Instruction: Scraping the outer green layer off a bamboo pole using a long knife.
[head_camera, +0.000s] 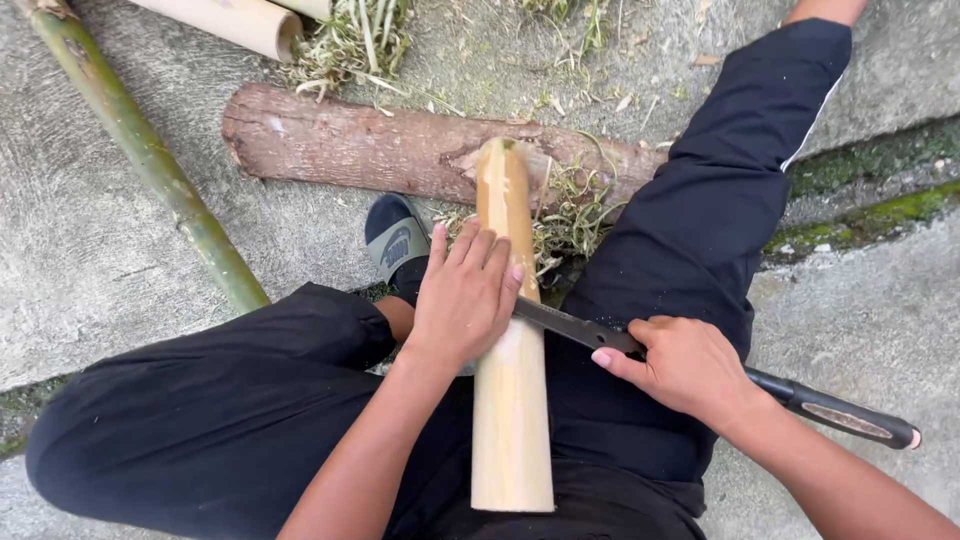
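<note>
Gripping pale bamboo section (511, 400), left hand (462, 300), right hand (685, 367) on dark blade (570, 324)

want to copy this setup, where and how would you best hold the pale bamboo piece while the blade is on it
Judging by its pose, grip the pale bamboo piece around its middle, coming from its left side, as the left hand does. The piece runs lengthwise between the legs, far end propped on the log, and the blade comes in from the right with the right hand. Fingers wrapped above the blade probably steady it best.
</note>
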